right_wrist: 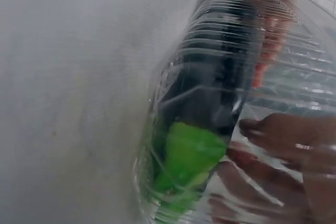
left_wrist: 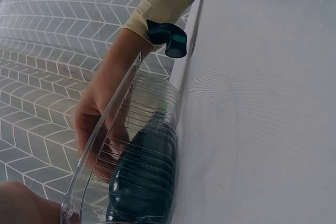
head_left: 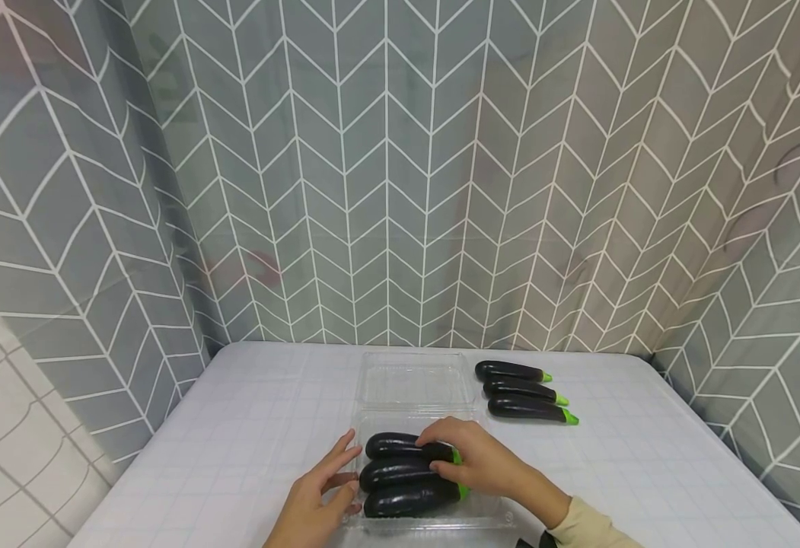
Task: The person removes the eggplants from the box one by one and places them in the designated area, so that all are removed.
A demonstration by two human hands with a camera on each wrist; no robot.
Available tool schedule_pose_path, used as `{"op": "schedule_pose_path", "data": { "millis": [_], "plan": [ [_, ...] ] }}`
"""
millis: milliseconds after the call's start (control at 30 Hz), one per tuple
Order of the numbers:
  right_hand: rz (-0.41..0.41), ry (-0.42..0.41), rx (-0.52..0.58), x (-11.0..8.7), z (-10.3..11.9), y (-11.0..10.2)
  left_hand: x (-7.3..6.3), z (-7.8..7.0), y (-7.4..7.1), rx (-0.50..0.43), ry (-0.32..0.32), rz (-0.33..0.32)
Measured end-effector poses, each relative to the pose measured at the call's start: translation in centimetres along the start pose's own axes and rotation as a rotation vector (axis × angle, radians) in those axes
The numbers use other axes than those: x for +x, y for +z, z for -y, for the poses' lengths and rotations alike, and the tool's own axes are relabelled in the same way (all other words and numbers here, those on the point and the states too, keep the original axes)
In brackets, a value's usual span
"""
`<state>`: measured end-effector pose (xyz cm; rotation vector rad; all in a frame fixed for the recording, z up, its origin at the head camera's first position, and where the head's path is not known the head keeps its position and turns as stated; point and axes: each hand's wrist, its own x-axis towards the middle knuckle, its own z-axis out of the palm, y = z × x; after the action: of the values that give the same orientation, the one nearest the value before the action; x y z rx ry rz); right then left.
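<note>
In the head view an unlidded clear plastic container [head_left: 502, 514] holds three dark eggplants with green stem ends, side by side. My right hand [head_left: 478, 457] reaches over its right part and pinches the far eggplant [head_left: 393, 444] between thumb and fingers near the stem end. The middle eggplant [head_left: 393, 473] and the near eggplant [head_left: 406, 500] lie in front of it. My left hand [head_left: 317, 495] is at the container's left edge, fingers spread and fairly straight, their tips by the eggplants' rounded ends. Through the ribbed wall, the right wrist view shows one eggplant [right_wrist: 210, 87].
The container's hinged lid [head_left: 413, 383] lies folded back behind it. Three more eggplants [head_left: 526, 409] lie in a row on the white-covered table [head_left: 249, 426], to the right of the lid. A grey patterned curtain [head_left: 406, 190] stands around the table's back and sides.
</note>
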<state>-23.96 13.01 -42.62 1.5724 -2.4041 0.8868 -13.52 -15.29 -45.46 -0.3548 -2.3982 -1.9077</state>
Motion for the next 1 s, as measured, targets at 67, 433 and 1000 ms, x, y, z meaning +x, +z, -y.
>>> {"op": "schedule_pose_path", "data": {
  "millis": [67, 433, 1000],
  "plan": [
    [0.015, 0.011, -0.008, 0.11, 0.09, -0.03, 0.01, -0.01, -0.02, 0.001, 0.001, 0.001],
    [0.071, 0.085, -0.034, 0.54, 0.59, 0.11, 0.01, 0.04, -0.01, -0.006, -0.002, 0.003],
    [0.184, 0.144, -0.063, 0.63, 0.91, 0.35, 0.03, 0.13, -0.13, -0.008, 0.018, 0.008]
  ]
}}
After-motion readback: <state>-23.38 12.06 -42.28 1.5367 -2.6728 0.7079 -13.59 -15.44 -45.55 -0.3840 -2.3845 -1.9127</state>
